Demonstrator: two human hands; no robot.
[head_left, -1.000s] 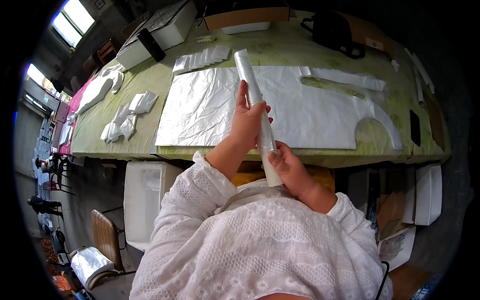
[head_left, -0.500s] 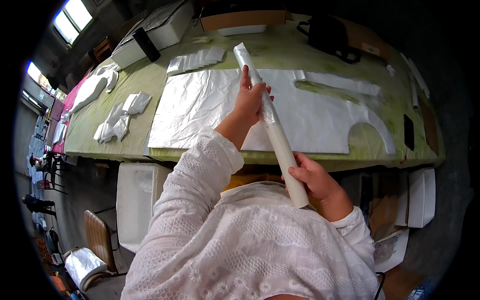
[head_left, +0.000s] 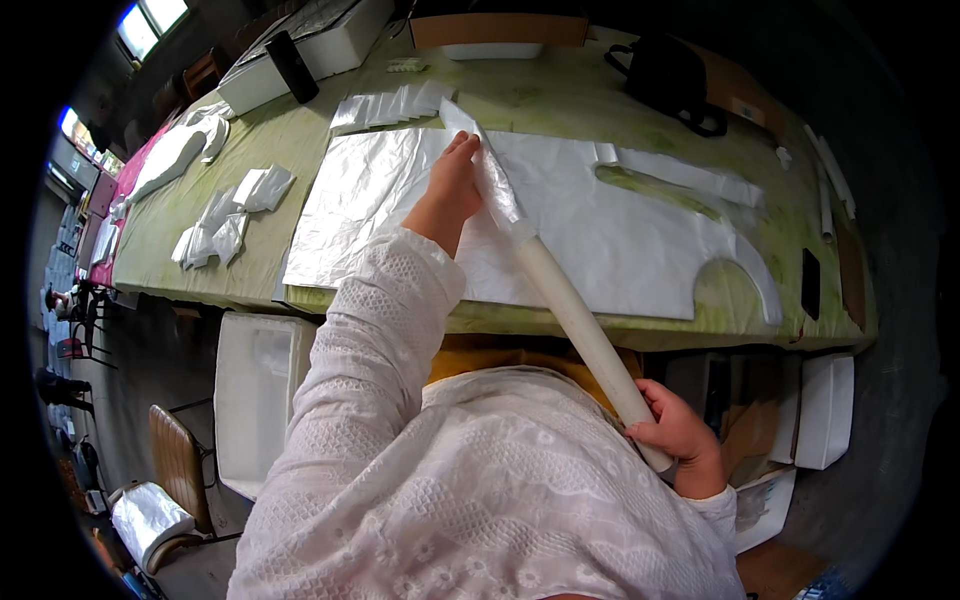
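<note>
My right hand point(head_left: 680, 435) is closed around the near end of a long off-white tube point(head_left: 585, 330), which slants up and left across the table. Thin, shiny white plastic film point(head_left: 500, 200) wraps the tube's far part and ends in a limp tip. My left hand point(head_left: 455, 185) is closed on this film; how far the tube reaches inside it I cannot tell. Under both lies a large flat white plastic sheet point(head_left: 390, 190), shaped with strap-like strips and a rounded cut-out at its right end.
Folded white plastic pieces lie in a row point(head_left: 395, 105) and a pile point(head_left: 235, 215) on the green-covered table point(head_left: 250, 285). A black bag point(head_left: 660, 80), a dark phone point(head_left: 811, 283) and a black cylinder point(head_left: 292, 68) rest there too. Foam boxes point(head_left: 258, 400) and a chair point(head_left: 182, 465) stand below.
My right hand has drawn the tube down and right, and more of its bare length shows. My left hand has moved left, fingers now closed on the film.
</note>
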